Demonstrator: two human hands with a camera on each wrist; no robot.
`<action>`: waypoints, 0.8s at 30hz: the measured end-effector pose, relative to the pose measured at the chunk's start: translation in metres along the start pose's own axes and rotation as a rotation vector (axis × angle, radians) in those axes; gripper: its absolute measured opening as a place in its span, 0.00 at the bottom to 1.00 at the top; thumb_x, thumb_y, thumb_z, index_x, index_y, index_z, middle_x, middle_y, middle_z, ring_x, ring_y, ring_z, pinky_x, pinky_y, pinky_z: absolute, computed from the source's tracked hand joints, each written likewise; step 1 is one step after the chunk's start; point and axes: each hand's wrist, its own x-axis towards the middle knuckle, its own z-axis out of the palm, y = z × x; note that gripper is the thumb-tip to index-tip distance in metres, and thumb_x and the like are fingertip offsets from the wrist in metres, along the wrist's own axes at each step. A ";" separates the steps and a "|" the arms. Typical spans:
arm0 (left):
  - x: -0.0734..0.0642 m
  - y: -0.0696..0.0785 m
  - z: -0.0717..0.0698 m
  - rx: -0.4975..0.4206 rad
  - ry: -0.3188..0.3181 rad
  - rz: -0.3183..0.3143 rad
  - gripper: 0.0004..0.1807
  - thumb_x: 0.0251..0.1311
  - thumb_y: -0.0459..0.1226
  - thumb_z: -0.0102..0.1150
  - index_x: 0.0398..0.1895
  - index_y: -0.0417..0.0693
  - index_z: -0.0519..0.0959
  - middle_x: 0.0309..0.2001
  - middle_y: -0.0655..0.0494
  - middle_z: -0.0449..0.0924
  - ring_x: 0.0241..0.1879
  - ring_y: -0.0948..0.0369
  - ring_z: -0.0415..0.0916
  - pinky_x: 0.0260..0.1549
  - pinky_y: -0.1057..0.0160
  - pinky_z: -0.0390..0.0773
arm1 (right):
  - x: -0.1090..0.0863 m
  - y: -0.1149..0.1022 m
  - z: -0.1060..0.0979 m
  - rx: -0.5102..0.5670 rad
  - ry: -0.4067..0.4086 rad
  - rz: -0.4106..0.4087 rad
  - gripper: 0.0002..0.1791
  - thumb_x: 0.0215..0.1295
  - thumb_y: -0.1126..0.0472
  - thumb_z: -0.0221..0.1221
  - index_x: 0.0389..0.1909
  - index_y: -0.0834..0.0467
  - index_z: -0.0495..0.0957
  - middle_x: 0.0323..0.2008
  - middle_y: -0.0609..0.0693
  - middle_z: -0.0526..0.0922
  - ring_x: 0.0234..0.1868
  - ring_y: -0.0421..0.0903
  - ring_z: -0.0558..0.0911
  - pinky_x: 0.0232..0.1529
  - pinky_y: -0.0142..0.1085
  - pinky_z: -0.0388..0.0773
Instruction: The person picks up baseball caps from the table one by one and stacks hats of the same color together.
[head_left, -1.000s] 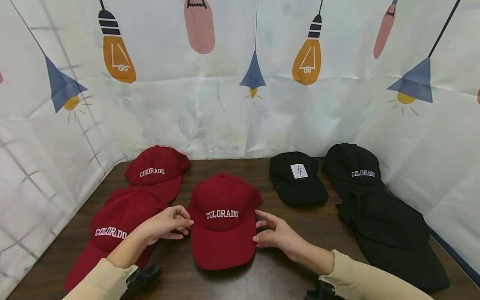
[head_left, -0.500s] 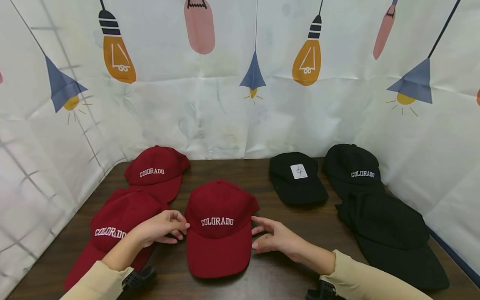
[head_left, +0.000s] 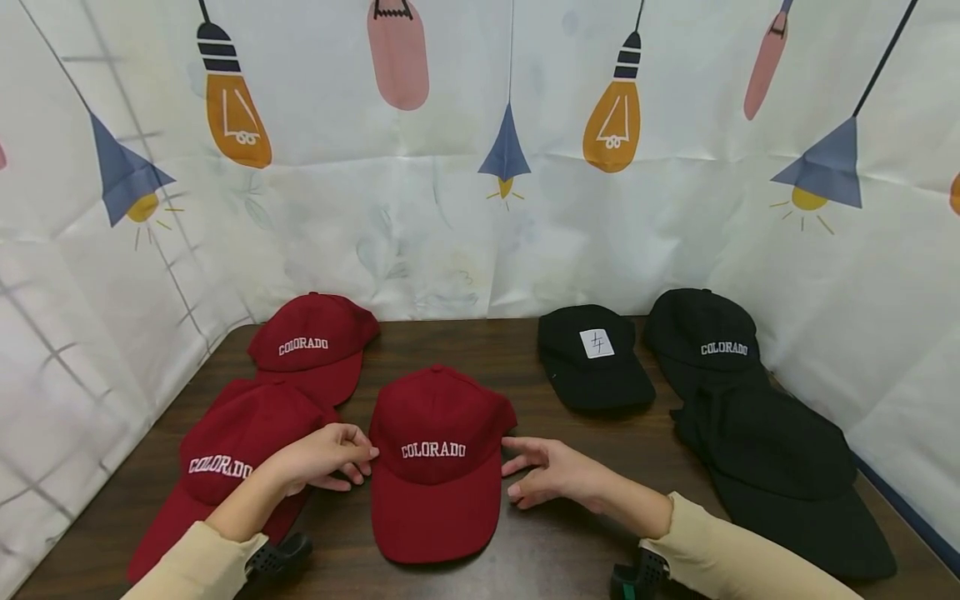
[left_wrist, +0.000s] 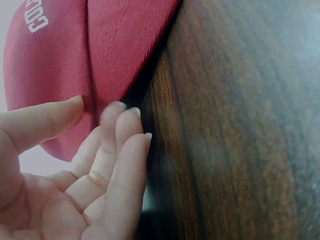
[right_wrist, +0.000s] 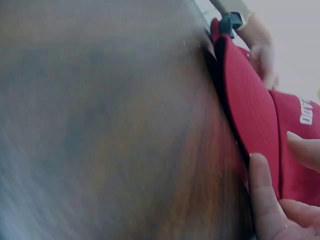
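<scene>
A red baseball cap (head_left: pixel 437 508) with white COLORADO lettering lies at the middle of the table, brim toward me. My left hand (head_left: pixel 322 458) is at its left side, thumb tip against the crown near the brim seam in the left wrist view and other fingers loosely bent by the brim's edge. At the cap's right side is my right hand (head_left: pixel 551 475), thumb and fingers spread apart, fingertips close to the edge. Two more red caps, a rear one (head_left: pixel 315 337) and a nearer one (head_left: pixel 247 425), overlap at the left, the nearer partly behind my left forearm.
Toward the back right lies a black cap (head_left: pixel 592 367) with a white marked label. Beyond it, a black COLORADO cap (head_left: pixel 701 333) overlaps a plain black cap (head_left: pixel 787 475) along the right edge. A printed cloth (head_left: pixel 450 233) hangs behind the wooden table (head_left: pixel 450 337).
The red cap has slid toward me and slightly left, with both hands following. My right thumb has moved away from the cap's edge.
</scene>
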 end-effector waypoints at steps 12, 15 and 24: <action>-0.002 0.002 -0.001 0.014 -0.019 -0.009 0.09 0.74 0.36 0.56 0.41 0.36 0.76 0.31 0.49 0.77 0.32 0.58 0.80 0.34 0.57 0.85 | 0.002 -0.002 -0.012 -0.029 -0.036 0.000 0.34 0.70 0.68 0.60 0.72 0.75 0.61 0.51 0.61 0.84 0.37 0.45 0.86 0.47 0.42 0.84; -0.002 0.002 -0.001 0.012 -0.035 -0.004 0.09 0.74 0.35 0.55 0.43 0.35 0.75 0.31 0.49 0.77 0.32 0.58 0.80 0.34 0.58 0.84 | 0.002 -0.002 -0.013 -0.025 -0.040 -0.003 0.33 0.70 0.67 0.60 0.72 0.76 0.62 0.51 0.61 0.84 0.38 0.45 0.86 0.47 0.42 0.84; -0.001 0.004 -0.001 0.062 -0.034 -0.010 0.08 0.75 0.33 0.52 0.44 0.34 0.75 0.31 0.48 0.77 0.31 0.56 0.79 0.33 0.57 0.83 | 0.002 -0.001 -0.016 0.004 -0.036 -0.004 0.31 0.73 0.65 0.59 0.71 0.74 0.64 0.53 0.60 0.83 0.38 0.44 0.86 0.47 0.40 0.84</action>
